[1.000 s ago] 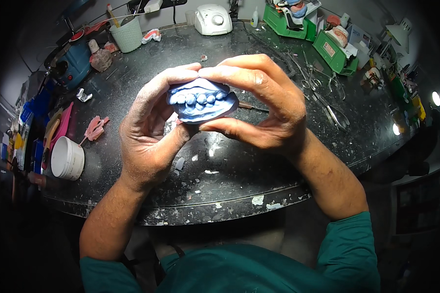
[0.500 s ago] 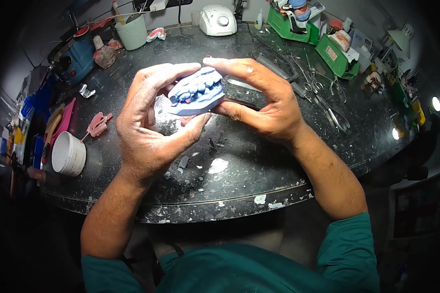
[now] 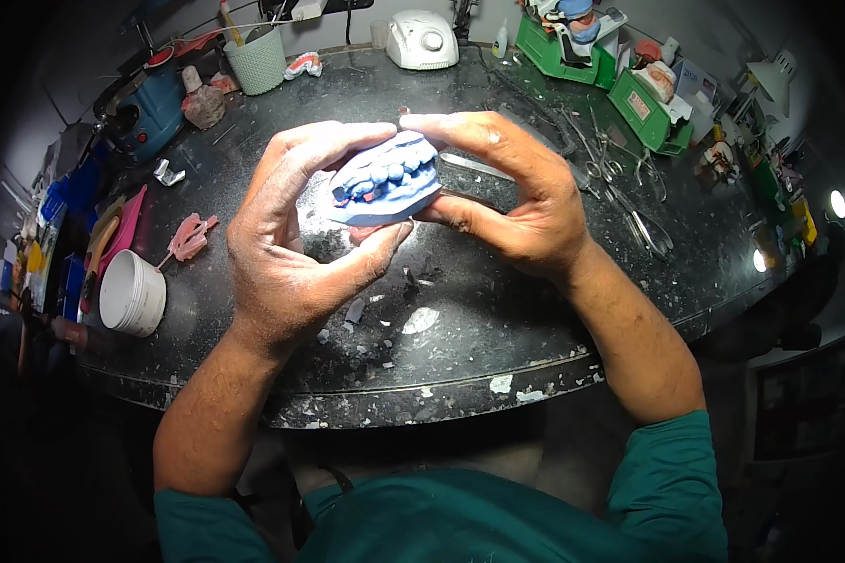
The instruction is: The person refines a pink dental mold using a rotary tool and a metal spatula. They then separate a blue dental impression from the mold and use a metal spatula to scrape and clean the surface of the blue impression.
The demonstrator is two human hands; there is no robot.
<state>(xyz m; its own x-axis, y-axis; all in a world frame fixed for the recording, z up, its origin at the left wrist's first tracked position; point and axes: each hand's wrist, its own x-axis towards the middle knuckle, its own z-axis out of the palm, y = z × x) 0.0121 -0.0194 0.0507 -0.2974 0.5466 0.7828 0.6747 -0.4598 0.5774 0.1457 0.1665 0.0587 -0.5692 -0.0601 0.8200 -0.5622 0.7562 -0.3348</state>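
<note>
A light-blue dental model (image 3: pixel 390 188), its upper and lower teeth set together, is held up under bright light over the bench. My left hand (image 3: pixel 286 225) grips its left side, fingers over the top and thumb below. On the right, my right hand (image 3: pixel 507 183) holds the model's edge between its index finger and thumb. A dark, thin tool handle (image 3: pixel 469 199) shows behind my right thumb; whether that hand holds it I cannot tell. Something pink (image 3: pixel 374 231) peeks out under the model, partly hidden by my left thumb.
The dark bench (image 3: pixel 498 328) carries scraps. At left are a white tub (image 3: pixel 133 296), a pink piece (image 3: pixel 192 236) and a blue device (image 3: pixel 150 113). Behind stand a pale basket (image 3: pixel 256 61) and a white control box (image 3: pixel 422 40). Scissors (image 3: pixel 610 169) and green bins (image 3: pixel 648 108) lie right.
The model has shifted slightly right with both hands and tipped a little, so more of its lower base faces me. Both hands keep their hold.
</note>
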